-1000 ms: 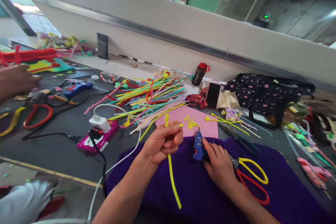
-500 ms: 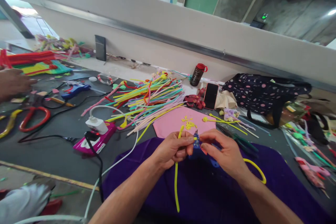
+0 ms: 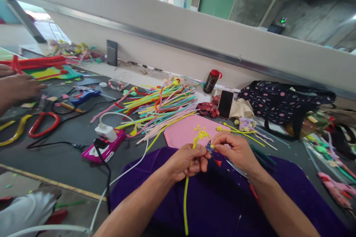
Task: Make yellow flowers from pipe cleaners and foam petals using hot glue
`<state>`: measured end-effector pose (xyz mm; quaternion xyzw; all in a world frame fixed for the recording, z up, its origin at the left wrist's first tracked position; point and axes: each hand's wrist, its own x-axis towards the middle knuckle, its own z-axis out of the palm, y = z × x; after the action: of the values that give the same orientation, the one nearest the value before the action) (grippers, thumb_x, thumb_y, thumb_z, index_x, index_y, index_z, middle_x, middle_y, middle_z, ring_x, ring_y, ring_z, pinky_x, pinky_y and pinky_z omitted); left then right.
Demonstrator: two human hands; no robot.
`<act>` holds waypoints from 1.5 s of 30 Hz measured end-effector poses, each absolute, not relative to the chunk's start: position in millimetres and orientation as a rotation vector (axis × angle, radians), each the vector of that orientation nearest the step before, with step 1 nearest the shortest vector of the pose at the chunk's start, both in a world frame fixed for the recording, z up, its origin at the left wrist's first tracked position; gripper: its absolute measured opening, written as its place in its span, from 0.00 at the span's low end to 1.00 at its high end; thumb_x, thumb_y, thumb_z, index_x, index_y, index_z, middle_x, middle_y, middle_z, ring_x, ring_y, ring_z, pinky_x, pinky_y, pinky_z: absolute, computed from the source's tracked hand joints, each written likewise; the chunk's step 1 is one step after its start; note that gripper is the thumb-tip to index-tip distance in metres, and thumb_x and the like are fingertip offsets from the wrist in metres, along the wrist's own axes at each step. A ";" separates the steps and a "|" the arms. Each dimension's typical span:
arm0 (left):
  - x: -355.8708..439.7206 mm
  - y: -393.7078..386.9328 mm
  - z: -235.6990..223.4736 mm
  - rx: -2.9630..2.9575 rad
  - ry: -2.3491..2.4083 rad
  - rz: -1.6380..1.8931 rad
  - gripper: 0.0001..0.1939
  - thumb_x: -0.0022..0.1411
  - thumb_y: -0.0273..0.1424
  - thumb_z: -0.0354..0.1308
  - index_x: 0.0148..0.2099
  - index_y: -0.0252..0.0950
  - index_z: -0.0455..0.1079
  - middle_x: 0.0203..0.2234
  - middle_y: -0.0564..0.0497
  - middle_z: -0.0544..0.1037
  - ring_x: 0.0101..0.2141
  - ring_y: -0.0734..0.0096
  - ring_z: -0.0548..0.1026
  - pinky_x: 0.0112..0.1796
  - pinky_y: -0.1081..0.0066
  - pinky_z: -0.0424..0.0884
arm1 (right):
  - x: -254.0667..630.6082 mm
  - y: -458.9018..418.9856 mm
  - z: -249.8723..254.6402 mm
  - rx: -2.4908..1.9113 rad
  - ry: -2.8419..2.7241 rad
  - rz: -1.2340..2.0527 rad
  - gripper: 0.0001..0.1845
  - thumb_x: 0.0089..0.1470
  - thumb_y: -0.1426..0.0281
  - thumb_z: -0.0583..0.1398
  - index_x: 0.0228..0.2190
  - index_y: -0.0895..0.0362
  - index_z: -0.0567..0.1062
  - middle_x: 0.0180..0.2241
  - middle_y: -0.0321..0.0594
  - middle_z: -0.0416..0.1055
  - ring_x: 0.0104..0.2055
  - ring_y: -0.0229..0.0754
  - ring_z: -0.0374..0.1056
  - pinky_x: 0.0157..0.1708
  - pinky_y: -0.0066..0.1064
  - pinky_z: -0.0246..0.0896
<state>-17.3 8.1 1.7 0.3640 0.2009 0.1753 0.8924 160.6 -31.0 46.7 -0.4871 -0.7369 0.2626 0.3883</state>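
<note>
My left hand [image 3: 190,160] is closed round a yellow fuzzy stem, a pipe cleaner [image 3: 186,207]. Its knobby top stands above my thumb and its long tail hangs below. Opposite it, my right hand [image 3: 236,150] pinches a small yellow piece [image 3: 212,146] between thumb and fingertips. Between the hands shows a blue speckled tool end [image 3: 209,149], with most of its body hidden. Beneath my right wrist a silver blade [image 3: 236,168] and a red part show over the purple cloth [image 3: 217,200] on my lap.
Yellow clippings [image 3: 203,134] lie on a pink sheet [image 3: 178,131]. Behind is a heap of coloured pipe cleaners [image 3: 164,100]. A magenta power strip [image 3: 104,146] with cables sits left, near red-handled pliers [image 3: 44,124]. A phone [image 3: 225,104], bottle [image 3: 211,81] and bag [image 3: 286,100] stand behind. Another person's hand [image 3: 23,87] works far left.
My right hand has turned and now pinches a small yellow piece near the blue tool. The yellow loop by my right wrist is gone from view, and a blade and red part show there.
</note>
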 end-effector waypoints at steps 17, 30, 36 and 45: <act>-7.9 -0.8 -4.7 0.873 0.264 -0.149 0.16 0.56 0.29 0.45 0.31 0.26 0.72 0.09 0.52 0.69 0.05 0.78 0.57 0.06 0.79 0.46 | 172.8 -20.0 52.2 -0.937 -2.286 0.636 0.06 0.55 0.73 0.56 0.33 0.58 0.74 0.32 0.41 0.72 0.37 0.38 0.68 0.39 0.30 0.63; -3.3 -2.4 -11.4 0.944 0.288 -0.202 0.15 0.56 0.30 0.46 0.31 0.29 0.73 0.08 0.53 0.68 0.05 0.78 0.57 0.05 0.78 0.44 | 174.4 -25.7 53.7 -0.919 -2.393 0.633 0.07 0.55 0.71 0.57 0.33 0.56 0.76 0.31 0.40 0.73 0.35 0.37 0.69 0.36 0.28 0.64; -3.3 -2.4 -12.6 0.965 0.295 -0.191 0.15 0.56 0.31 0.46 0.31 0.30 0.73 0.08 0.54 0.68 0.05 0.78 0.57 0.06 0.78 0.44 | 172.2 -26.5 52.6 -0.924 -2.408 0.610 0.07 0.54 0.73 0.57 0.31 0.56 0.76 0.30 0.39 0.74 0.34 0.36 0.69 0.35 0.27 0.64; -5.8 -3.7 -10.1 1.019 0.316 -0.155 0.15 0.56 0.32 0.47 0.31 0.30 0.73 0.08 0.55 0.67 0.06 0.79 0.56 0.07 0.78 0.43 | 173.2 -25.9 51.4 -0.939 -2.407 0.628 0.08 0.54 0.72 0.56 0.31 0.56 0.76 0.30 0.40 0.74 0.34 0.37 0.69 0.34 0.28 0.64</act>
<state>-5.8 -3.7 -10.1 0.4853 0.1503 -0.0738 0.8582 173.2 -25.9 51.4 -0.3430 -0.8790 0.2292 0.2392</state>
